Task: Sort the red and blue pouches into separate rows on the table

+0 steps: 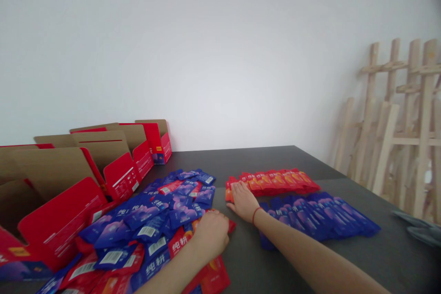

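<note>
My left hand (211, 234) rests curled on the right edge of a loose heap of blue and red sachets (151, 220); its fingers are hidden, so what it grips is unclear. My right hand (243, 200), with a red string on the wrist, lies flat with fingers stretched on the left end of a neat row of orange-red sachets (275, 180). In front of that row lies a second neat row of blue sachets (320, 216), partly crossed by my right forearm.
Several open red cardboard boxes (120, 165) with brown flaps stand along the left side of the dark table (379, 257). Wooden frames (396, 133) lean against the white wall at right. A grey object (418, 229) lies at the table's right edge.
</note>
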`<state>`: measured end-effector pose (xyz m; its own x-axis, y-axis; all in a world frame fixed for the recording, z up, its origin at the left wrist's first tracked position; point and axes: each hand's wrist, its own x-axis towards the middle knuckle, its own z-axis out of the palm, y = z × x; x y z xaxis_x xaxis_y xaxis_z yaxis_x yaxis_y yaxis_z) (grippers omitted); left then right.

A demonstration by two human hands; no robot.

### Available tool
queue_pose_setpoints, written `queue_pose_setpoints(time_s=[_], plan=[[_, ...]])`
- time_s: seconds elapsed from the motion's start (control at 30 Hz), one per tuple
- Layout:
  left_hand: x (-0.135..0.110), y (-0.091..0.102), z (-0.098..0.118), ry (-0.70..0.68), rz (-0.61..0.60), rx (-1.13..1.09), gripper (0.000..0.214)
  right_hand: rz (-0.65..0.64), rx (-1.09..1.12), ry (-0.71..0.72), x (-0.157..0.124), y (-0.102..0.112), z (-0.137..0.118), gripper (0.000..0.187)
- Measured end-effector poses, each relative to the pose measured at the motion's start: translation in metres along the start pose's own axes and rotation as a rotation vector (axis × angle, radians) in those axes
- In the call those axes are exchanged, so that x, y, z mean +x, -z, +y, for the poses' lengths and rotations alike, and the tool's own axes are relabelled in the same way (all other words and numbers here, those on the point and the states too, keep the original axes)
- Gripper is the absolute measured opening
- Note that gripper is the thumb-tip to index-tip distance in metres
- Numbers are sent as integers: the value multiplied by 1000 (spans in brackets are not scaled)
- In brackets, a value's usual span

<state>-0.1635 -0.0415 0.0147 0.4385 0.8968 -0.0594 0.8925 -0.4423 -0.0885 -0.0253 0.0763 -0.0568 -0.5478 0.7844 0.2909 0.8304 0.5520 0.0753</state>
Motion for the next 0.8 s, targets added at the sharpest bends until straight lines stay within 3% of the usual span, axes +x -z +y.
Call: queue_pose_setpoints(time_s=[0.13, 0.23, 0.37, 0.47, 0.6, 0.73, 0.8], plan=[[2, 5, -4, -90, 73, -39, 29, 35, 98, 10, -3, 9, -1, 69], [2, 13, -12, -77, 131, -113, 31, 78, 204, 33, -13, 25, -2, 53], [2, 21, -22, -14, 156, -205, 36, 115, 367, 25, -39, 50, -7, 47], [4, 21, -24, 9, 167, -281, 32, 119, 684, 45, -56, 63, -19, 39], [7, 16, -24, -1, 177, -392, 26, 104, 1089, -18, -62, 62, -36, 28], [5, 15, -34, 14, 137, -567, 15, 64, 1202, -156, -63, 51, -38, 28], [3, 14, -42, 25, 82, -614, 19, 50, 1219, -183, -68, 48, -33, 32]])
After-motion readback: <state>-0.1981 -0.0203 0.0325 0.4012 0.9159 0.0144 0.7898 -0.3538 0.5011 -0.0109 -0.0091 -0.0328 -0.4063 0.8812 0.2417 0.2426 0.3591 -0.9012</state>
